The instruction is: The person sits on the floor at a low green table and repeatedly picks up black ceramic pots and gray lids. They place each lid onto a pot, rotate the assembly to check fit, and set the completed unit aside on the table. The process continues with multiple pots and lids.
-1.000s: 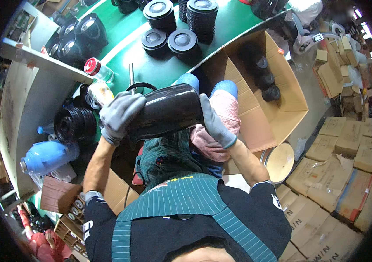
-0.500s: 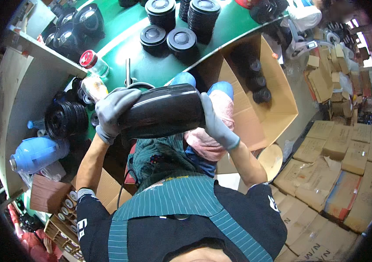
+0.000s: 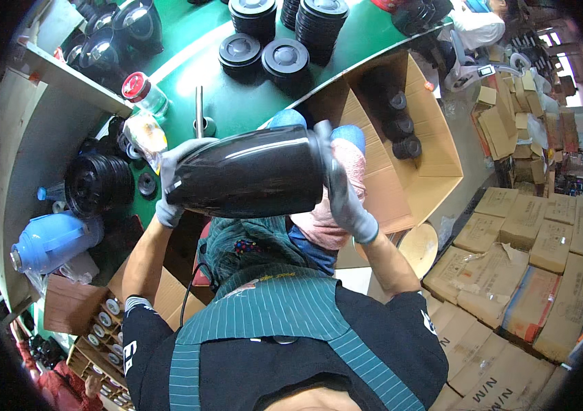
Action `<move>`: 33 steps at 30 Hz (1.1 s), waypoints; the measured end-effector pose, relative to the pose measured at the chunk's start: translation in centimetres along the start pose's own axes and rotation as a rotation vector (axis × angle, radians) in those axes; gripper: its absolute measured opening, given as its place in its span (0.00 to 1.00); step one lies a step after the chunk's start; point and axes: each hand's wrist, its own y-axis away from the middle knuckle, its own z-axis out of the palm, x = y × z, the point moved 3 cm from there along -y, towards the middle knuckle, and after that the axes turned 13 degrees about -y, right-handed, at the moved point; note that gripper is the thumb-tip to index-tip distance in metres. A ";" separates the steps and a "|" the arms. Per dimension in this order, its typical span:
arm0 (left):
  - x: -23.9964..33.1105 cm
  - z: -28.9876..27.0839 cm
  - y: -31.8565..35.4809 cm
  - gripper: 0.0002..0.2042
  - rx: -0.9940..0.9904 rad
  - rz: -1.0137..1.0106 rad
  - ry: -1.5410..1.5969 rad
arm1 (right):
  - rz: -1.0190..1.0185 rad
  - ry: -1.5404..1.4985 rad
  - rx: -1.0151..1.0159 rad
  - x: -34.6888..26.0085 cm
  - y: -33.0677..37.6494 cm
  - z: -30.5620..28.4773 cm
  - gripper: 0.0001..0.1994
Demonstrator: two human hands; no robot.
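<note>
A glossy black, tapered hollow-looking shell lies sideways in the air above my lap, its wider end with a rim to the right. My left hand, in a grey glove, wraps the narrower left end. Against the rimmed right end, my right hand presses its gloved palm, fingers pointing up and slightly blurred. Whether a separate part sits between that palm and the rim is hidden. Beyond the shell, a metal post stands on the green table.
Stacks of round black lids stand on the table. To the right is an open cardboard box with black parts inside. On the left are a red-lidded jar, black rings and a blue jug. Cartons cover the right floor.
The shell has turned in my hands, showing more of its side and its rimmed right end. My left hand has shifted toward its narrow end; my right fingers have risen along the rim.
</note>
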 end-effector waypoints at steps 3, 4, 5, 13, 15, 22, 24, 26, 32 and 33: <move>-4.0 3.0 1.8 0.20 -0.108 -0.080 0.238 | -0.463 0.282 -0.204 -0.6 -0.1 -0.5 0.60; -5.8 4.1 3.5 0.19 0.045 0.040 0.171 | -0.413 0.138 -0.157 -0.8 -0.3 0.1 0.57; -5.1 3.9 2.4 0.18 -0.023 -0.068 0.209 | -0.366 0.001 -0.097 -1.1 -0.3 0.7 0.55; 3.8 1.7 -1.2 0.19 -0.004 0.199 -0.086 | 0.296 -0.392 0.163 1.9 2.1 -0.6 0.39; -1.4 2.7 -0.2 0.18 -0.011 -0.036 0.102 | 0.015 -0.282 0.065 -1.8 2.3 0.1 0.49; 3.1 3.9 -1.3 0.18 -0.025 -0.073 0.066 | -0.218 -0.222 0.091 -2.3 3.0 -1.3 0.43; 6.2 3.2 -2.4 0.20 -0.011 0.263 -0.157 | -0.174 -0.294 0.119 -1.4 4.1 -1.9 0.36; 8.4 4.4 -2.0 0.20 -0.034 0.266 -0.230 | -0.061 -0.195 0.193 -0.8 4.9 -3.7 0.32; 4.1 12.5 1.5 0.34 -0.172 0.364 -0.385 | 0.206 -0.425 0.203 3.5 4.0 -12.7 0.27; 4.5 11.6 0.8 0.39 -0.299 0.540 -0.530 | 0.314 -0.297 0.192 2.4 3.4 -12.4 0.34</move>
